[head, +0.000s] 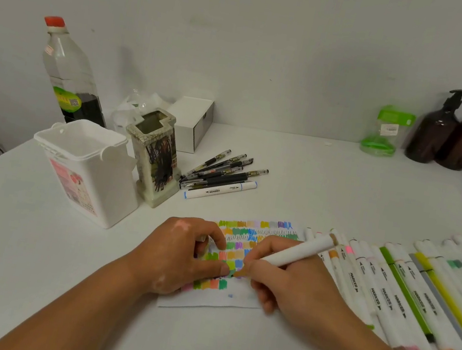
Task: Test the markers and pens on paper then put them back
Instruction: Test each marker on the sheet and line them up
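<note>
Your right hand [277, 276] grips a white-barrelled marker [293, 252] pen-fashion, its orange tip down on the white sheet of paper [237, 300], which is already crowded with coloured scribble patches. The marker's rear end tilts up and to the right.

Your left hand [183, 255] lies flat on the same sheet, fingers curled in, thumb tip just beside the marker tip; whether it holds anything you cannot tell from here.

The sheet sits on the white worktop [30, 249] straight in front of you. To its right, a long row of white markers and thin coloured pens [404, 293] lies side by side, touching one another.

Behind the sheet: a loose pile of black gel pens with one white marker [221, 173] at its near edge. Left of that pile stands a crackle-glazed ceramic pen holder [152, 156], and beside it an open white plastic tub with a pink label [88, 167].
</note>
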`<state>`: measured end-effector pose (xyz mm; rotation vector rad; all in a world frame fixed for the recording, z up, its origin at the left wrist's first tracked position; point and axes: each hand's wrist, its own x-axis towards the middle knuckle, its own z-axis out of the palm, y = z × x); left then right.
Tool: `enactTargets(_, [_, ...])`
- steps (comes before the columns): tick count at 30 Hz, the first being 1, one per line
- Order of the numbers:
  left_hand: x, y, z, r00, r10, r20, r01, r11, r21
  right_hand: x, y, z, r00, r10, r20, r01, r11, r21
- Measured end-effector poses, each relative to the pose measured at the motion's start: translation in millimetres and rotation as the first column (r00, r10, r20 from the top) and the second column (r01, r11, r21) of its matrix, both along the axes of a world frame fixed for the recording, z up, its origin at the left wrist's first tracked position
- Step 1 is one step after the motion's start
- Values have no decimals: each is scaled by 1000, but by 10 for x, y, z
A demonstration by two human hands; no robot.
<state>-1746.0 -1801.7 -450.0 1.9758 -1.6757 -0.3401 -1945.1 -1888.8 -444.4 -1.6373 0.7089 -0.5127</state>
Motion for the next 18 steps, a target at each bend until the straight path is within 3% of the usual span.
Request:
enactTargets(7, [10,-16,-14,1000,18,0,-18,1000,26,4,32,-10,990,-19,-143,-6,985,-172])
enactTargets(18, [6,-22,-16,999,22,25,-23,999,42,1,34,7,980,-22,-197,-21,977,-213])
